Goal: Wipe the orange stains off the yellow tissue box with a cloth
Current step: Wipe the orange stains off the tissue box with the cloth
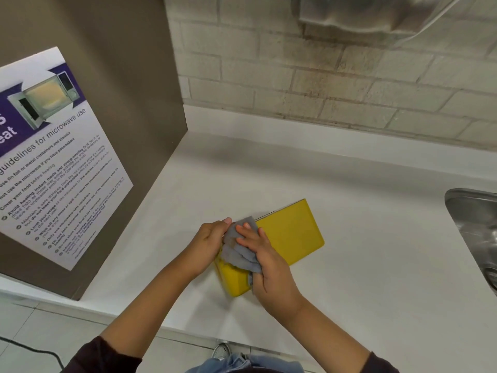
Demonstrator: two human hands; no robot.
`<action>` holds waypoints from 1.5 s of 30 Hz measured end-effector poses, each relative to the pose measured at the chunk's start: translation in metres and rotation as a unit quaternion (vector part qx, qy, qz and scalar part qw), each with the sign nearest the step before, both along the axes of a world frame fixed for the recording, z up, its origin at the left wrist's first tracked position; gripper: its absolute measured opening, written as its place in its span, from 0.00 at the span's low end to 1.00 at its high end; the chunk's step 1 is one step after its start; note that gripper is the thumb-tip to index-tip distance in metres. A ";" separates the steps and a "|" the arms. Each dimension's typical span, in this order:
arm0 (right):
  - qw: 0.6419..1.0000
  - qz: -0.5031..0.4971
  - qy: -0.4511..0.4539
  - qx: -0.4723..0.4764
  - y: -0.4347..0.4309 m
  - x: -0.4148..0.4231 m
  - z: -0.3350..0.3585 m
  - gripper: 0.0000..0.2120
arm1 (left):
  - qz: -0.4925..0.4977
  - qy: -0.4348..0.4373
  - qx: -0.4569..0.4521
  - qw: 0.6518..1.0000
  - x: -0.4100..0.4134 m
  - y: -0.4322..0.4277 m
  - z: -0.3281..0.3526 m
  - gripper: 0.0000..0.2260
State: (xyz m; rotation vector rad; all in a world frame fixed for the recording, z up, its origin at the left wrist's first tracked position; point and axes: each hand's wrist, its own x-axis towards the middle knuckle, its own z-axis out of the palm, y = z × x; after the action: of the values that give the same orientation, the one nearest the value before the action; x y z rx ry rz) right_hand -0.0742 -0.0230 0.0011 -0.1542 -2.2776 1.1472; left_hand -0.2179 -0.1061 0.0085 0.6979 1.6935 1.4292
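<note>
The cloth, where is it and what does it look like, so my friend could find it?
Look at the white counter, between the brown panel with the microwave poster and the steel sink. A yellow tissue box lies there, and both hands, left and right, meet at its near end. The cloth is the crumpled grey-blue rag bunched under them, the only soft, wrinkled thing there.
</note>
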 end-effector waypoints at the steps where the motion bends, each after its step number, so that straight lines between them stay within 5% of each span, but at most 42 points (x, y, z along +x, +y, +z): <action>1: 1.000 0.022 -0.005 0.012 -0.001 0.002 -0.001 0.20 | -0.024 -0.009 0.009 1.000 0.000 0.000 0.001 0.20; 5: 0.993 0.094 -0.024 0.066 0.011 0.016 -0.003 0.16 | -0.063 0.012 0.006 0.998 0.000 0.001 0.006 0.20; 14: 1.000 -0.021 -0.008 -0.011 0.010 -0.001 -0.002 0.17 | -0.021 0.004 0.005 1.000 0.000 0.004 0.007 0.21; 34: 0.980 0.170 -0.067 0.083 0.008 0.033 -0.005 0.27 | -0.035 0.049 -0.019 0.998 -0.003 0.005 0.015 0.22; 45: 0.969 0.186 -0.142 0.078 0.014 0.065 0.004 0.23 | -0.023 0.052 -0.030 0.998 0.004 0.004 0.019 0.22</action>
State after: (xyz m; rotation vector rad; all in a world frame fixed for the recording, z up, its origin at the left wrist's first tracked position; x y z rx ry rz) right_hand -0.0091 -0.0095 0.0048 0.1926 -2.7224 1.1802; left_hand -0.2139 -0.1016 0.0271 0.7846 1.7800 1.3243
